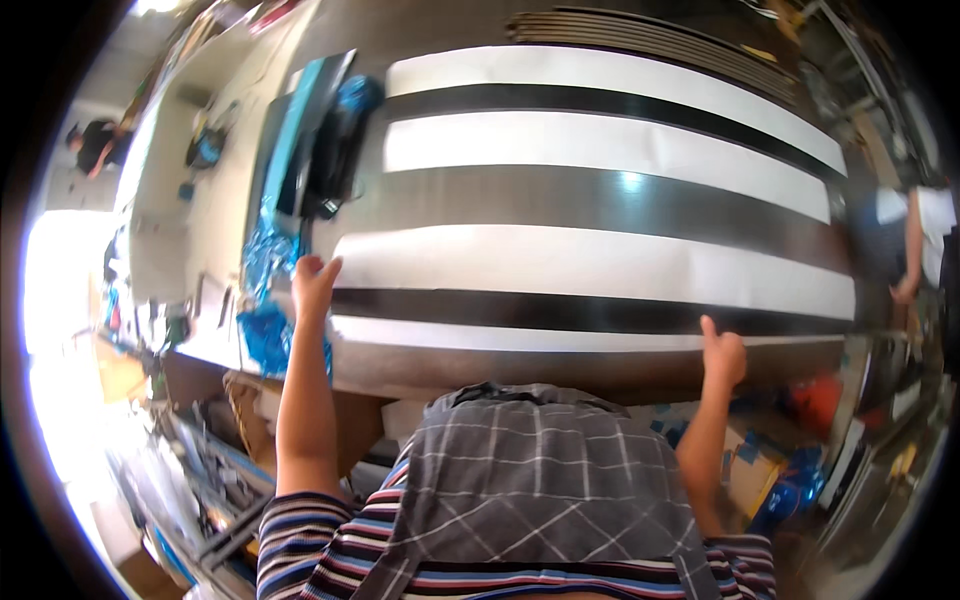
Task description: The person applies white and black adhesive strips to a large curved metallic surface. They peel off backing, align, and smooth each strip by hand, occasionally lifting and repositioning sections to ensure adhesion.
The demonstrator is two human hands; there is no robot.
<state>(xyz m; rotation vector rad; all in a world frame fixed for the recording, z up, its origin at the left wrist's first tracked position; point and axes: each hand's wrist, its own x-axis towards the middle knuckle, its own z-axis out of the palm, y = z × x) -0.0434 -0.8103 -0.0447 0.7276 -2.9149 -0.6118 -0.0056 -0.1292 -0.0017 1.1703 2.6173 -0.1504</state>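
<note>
My left hand [314, 282] is at the left end of a long white strip [520, 258], thumb and finger apart, the thumb by the strip's corner. Just in front of that strip lies a black strip [500, 308], then a narrower white strip [480, 336] along the near table edge. Toward the right end of these, my right hand [724, 356] is closed at the near edge, its thumb pointing up over the black strip. Its curled fingers hide whatever may be in them. Farther back lie another white strip [560, 140] and a far white strip [600, 80].
The dark, shiny table [480, 197] carries the strips. Blue plastic film [270, 255] is bunched left of my left hand. A stack of long brown bars [640, 42] lies at the far edge. A person [915, 235] stands at the right end; another person [97, 145] is far left.
</note>
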